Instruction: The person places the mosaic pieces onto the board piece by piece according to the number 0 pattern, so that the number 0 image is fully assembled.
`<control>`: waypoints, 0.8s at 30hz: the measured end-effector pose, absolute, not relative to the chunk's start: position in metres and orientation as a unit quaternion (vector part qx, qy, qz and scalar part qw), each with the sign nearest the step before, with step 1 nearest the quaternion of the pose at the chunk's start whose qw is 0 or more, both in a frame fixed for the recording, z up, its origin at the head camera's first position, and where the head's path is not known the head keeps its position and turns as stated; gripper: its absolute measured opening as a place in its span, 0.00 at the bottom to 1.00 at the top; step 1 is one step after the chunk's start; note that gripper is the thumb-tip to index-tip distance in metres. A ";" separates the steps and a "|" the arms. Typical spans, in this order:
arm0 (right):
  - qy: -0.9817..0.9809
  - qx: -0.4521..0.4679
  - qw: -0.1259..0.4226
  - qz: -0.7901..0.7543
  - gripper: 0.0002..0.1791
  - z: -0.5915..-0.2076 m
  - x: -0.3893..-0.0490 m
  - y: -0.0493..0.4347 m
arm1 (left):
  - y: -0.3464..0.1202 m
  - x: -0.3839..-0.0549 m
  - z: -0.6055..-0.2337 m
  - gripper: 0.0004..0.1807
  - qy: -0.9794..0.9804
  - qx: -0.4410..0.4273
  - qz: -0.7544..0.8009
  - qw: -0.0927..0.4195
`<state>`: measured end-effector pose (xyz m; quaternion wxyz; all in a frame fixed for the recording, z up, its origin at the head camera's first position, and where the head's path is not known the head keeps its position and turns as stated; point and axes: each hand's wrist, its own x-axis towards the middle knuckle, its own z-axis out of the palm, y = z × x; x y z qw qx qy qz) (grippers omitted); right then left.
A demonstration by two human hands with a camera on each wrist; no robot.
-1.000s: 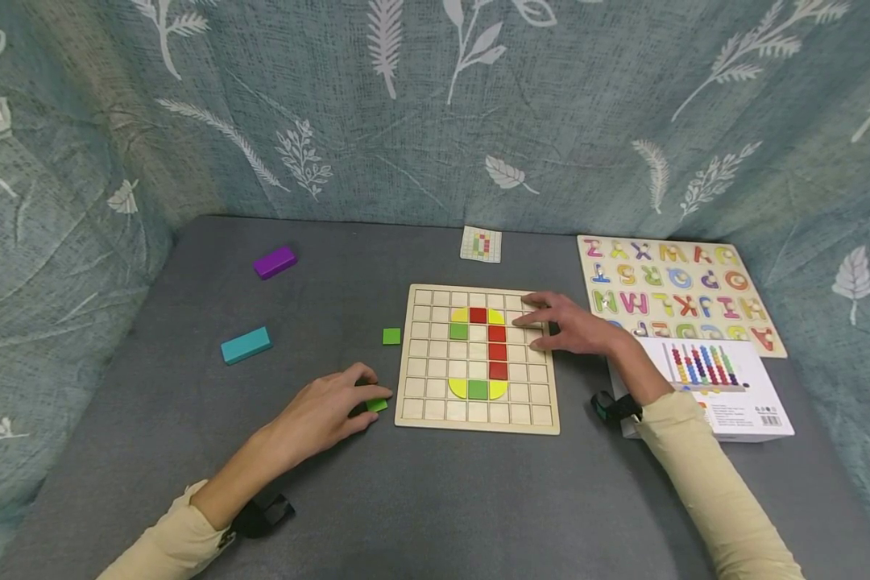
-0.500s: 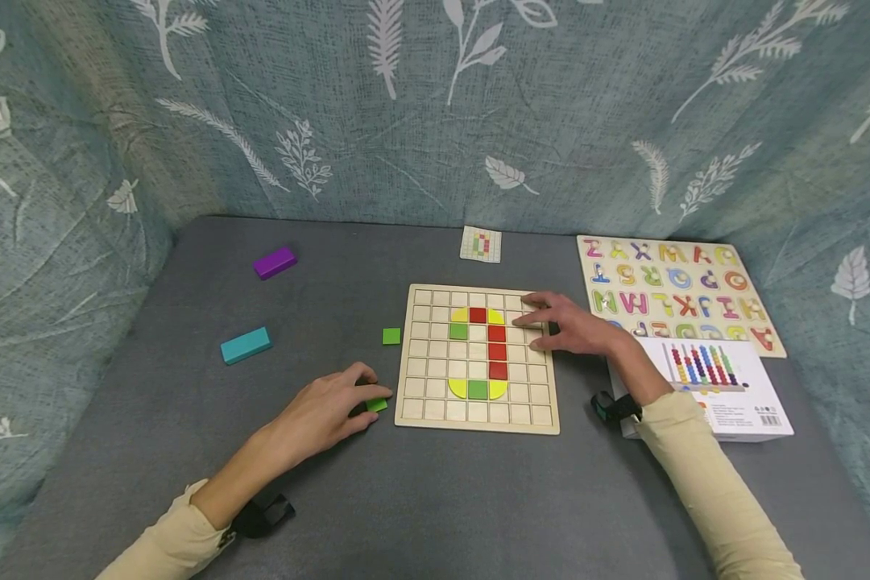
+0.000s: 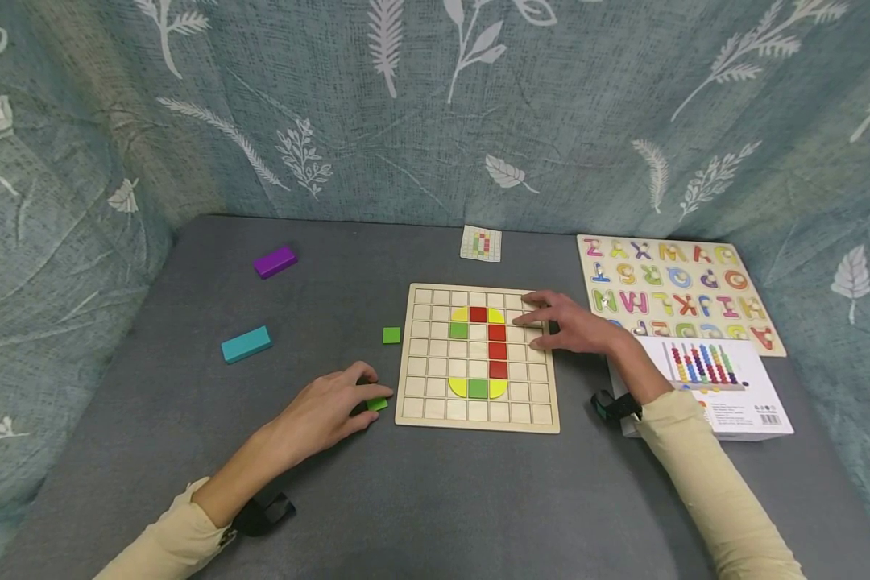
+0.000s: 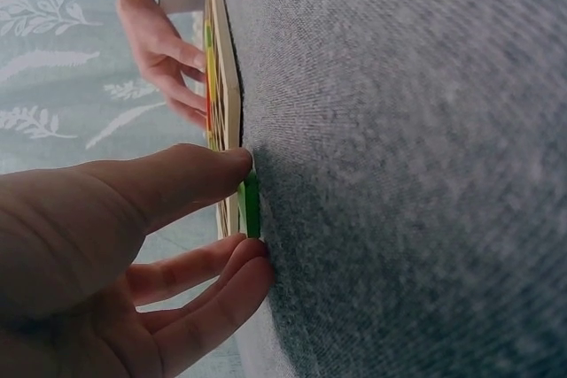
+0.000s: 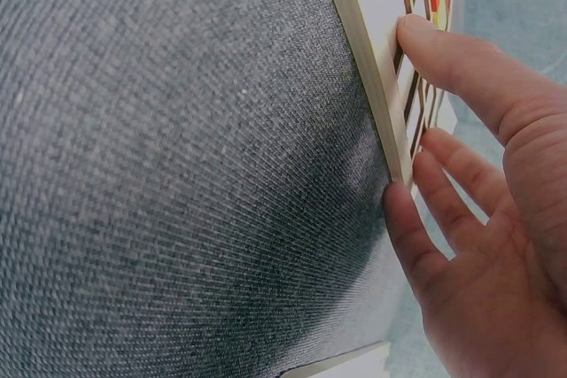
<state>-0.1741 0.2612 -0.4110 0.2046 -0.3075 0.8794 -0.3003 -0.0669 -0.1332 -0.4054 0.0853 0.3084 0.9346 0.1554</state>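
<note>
My left hand (image 3: 329,403) pinches a green square tile (image 4: 250,207) between thumb and fingertips, low at the table beside the board's left edge. The wooden grid board (image 3: 435,411) lies flat, with red squares (image 3: 498,351), green squares (image 3: 478,389) and yellow rounded corner pieces (image 3: 457,387) set in its cells. My right hand (image 3: 573,324) rests on the board's right edge with fingers spread and loosely bent; in the right wrist view its thumb (image 5: 430,46) touches the top face. Another green tile (image 3: 391,335) lies just left of the board.
A small pattern card (image 3: 481,243) lies behind the board. At left are a purple block (image 3: 275,263) and a teal block (image 3: 246,345). An alphabet puzzle board (image 3: 667,278) and a white box (image 3: 757,387) with an abacus picture stand at right. A patterned curtain (image 3: 406,145) hangs behind.
</note>
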 end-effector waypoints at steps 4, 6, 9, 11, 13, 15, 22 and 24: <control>0.879 -0.306 0.206 -0.301 0.24 -0.411 -0.174 0.261 | -0.134 -0.066 -0.406 0.19 0.934 0.312 0.154 0.077; 0.879 -0.305 0.207 -0.302 0.24 -0.411 -0.174 0.261 | -0.134 -0.066 -0.406 0.19 0.934 0.314 0.153 0.073; 0.880 -0.305 0.206 -0.300 0.24 -0.411 -0.174 0.261 | -0.133 -0.066 -0.407 0.20 0.935 0.314 0.149 0.074; 0.881 -0.305 0.206 -0.298 0.23 -0.411 -0.174 0.261 | -0.133 -0.066 -0.406 0.20 0.935 0.314 0.146 0.075; 0.882 -0.306 0.204 -0.295 0.23 -0.412 -0.175 0.261 | -0.133 -0.065 -0.406 0.20 0.935 0.314 0.146 0.076; 0.883 -0.306 0.203 -0.294 0.23 -0.412 -0.175 0.261 | -0.133 -0.065 -0.406 0.20 0.935 0.314 0.146 0.078; 0.885 -0.305 0.199 -0.290 0.23 -0.413 -0.175 0.260 | -0.134 -0.065 -0.406 0.19 0.933 0.318 0.151 0.074; 0.885 -0.306 0.199 -0.290 0.23 -0.413 -0.175 0.261 | -0.134 -0.065 -0.405 0.19 0.932 0.318 0.154 0.074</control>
